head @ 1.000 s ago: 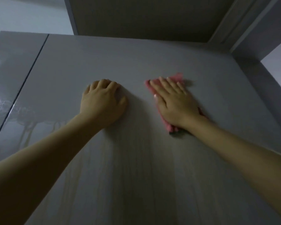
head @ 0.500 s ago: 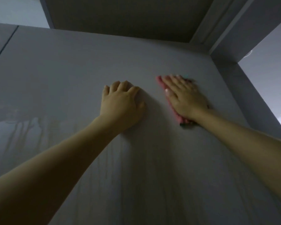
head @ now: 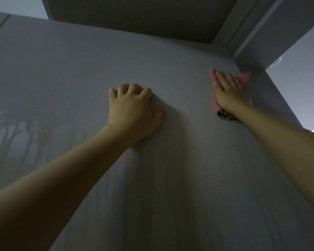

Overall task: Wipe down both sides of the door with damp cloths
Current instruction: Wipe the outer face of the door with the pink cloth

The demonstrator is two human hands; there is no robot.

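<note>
Grey door point(head: 170, 169) is the working surface, faint vertical streaks in the lower half. Pink cloth point(head: 243, 77) lies flat against it near the top right corner, pressed by right hand point(head: 227, 91). Left hand point(head: 132, 113) rests on the door mid-panel, fingers curled.

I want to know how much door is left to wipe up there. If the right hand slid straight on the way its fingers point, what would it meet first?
Probably the top edge of the grey door: the right hand, flat on the pink cloth, points upward near the top right corner.
</note>
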